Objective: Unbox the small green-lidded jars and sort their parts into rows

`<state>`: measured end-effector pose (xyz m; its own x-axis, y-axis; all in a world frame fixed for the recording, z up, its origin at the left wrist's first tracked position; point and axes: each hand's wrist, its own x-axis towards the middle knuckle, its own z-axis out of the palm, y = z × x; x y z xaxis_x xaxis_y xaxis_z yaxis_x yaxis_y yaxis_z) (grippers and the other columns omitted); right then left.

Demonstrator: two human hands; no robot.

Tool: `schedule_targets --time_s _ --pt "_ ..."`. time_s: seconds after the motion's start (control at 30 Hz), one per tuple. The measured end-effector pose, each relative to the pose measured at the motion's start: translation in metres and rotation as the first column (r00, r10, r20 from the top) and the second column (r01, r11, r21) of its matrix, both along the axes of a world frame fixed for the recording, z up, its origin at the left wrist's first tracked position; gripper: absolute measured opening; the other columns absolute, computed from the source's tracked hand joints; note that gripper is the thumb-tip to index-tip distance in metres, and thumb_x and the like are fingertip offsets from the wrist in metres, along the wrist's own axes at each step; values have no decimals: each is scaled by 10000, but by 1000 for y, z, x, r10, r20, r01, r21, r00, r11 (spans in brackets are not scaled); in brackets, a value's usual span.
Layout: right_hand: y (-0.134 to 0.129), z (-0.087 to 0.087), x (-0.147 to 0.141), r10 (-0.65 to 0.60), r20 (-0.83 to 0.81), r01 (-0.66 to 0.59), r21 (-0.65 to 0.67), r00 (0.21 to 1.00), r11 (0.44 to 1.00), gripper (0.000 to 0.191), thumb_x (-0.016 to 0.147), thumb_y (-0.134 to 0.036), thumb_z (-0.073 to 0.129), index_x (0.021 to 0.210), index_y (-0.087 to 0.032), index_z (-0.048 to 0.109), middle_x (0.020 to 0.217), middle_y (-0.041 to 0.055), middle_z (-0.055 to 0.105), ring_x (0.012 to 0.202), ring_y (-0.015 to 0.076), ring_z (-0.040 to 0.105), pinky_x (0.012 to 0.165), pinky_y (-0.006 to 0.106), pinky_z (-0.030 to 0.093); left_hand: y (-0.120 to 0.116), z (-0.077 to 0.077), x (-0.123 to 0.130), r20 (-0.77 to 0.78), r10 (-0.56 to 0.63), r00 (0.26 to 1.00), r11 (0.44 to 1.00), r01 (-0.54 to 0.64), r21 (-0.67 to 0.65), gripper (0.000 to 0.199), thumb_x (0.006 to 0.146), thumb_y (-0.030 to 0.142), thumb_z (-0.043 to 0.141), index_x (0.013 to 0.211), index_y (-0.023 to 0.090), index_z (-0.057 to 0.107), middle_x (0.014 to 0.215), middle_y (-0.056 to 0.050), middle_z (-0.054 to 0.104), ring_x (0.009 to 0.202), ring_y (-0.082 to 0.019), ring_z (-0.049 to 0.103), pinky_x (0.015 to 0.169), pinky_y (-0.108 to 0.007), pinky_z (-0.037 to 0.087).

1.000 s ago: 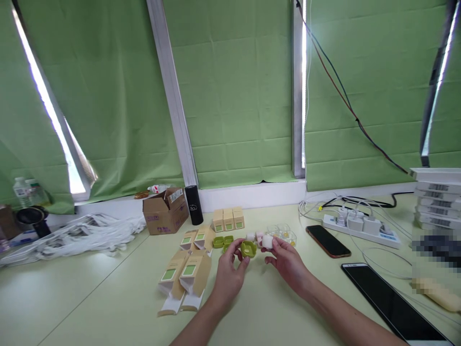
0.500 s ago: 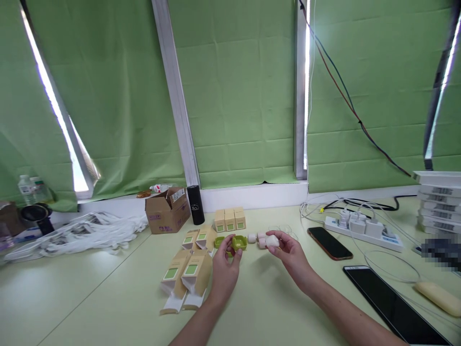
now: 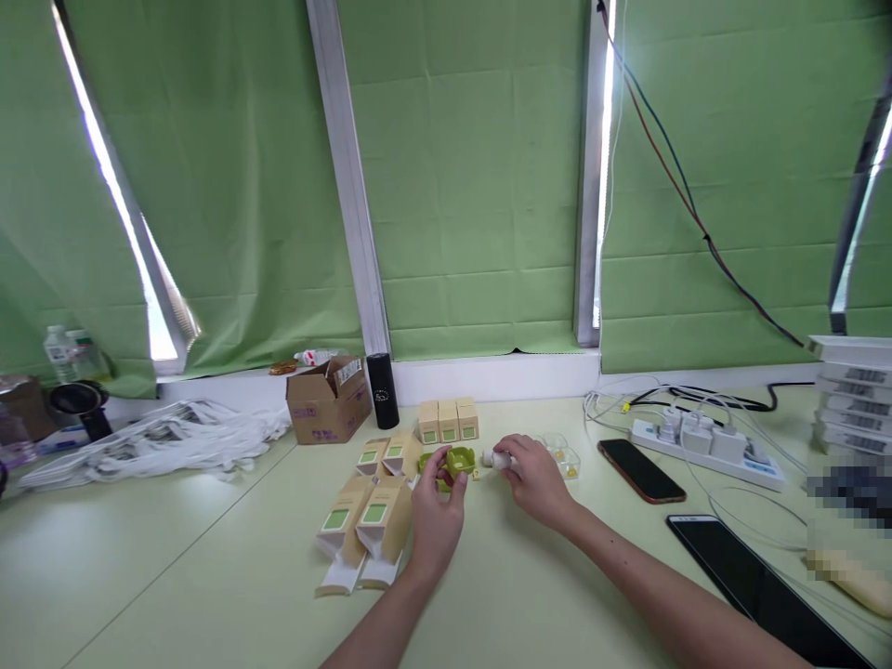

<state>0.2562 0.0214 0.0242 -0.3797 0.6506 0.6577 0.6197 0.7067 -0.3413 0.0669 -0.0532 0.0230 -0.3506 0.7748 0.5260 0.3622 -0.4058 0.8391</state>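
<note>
Green tray: a small olive-green plastic tray (image 3: 460, 459) sits pinched between the thumb and fingers of the left hand (image 3: 433, 517), held just above the pale tabletop (image 3: 174, 576).
Right hand: the right hand (image 3: 535, 478) is closed on a small white jar (image 3: 499, 457), just right of the tray; the two hands are close but apart.
Beyond the hands: three small tan boxes (image 3: 447, 421) stand upright in a row, touching one another; a black cylinder (image 3: 383, 390) and an open cardboard carton (image 3: 328, 400) stand further back to the left. What lies in the carton cannot be told.
Left of the hands: flattened tan cartons (image 3: 362, 520) with green labels lie in a loose pile, their white flaps toward the near edge.
Right of the hands: clear plastic cups (image 3: 563, 455) hold something yellow; past them lie a dark phone (image 3: 637, 469), a white power strip (image 3: 707, 441) with plugs, and a black tablet (image 3: 759, 581).
Open room: bare tabletop spreads wide on the near left; the far edge meets a white sill under green blinds (image 3: 474, 186).
</note>
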Motion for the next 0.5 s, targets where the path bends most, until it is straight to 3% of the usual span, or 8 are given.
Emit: schedule_targets --time_s 0.23,0.5 --pt "7 -8 -19 -51 129 43 68 990 997 358 794 9 607 1025 -246 704 1065 67 744 1053 280 578 908 399 414 -2 2 0 -7 13 1000 1000 -13 0 468 867 381 687 1291 196 618 1076 -89 709 917 -220 647 839 -335 506" --pt "4 -20 -21 -79 177 62 97 981 993 394 781 0 602 1063 -248 719 1105 84 727 1113 297 545 964 434 387 -3 1 0 -2 21 1000 1000 -21 -15 456 863 364 689 1286 205 625 1095 -92 714 979 -238 663 870 -346 499"
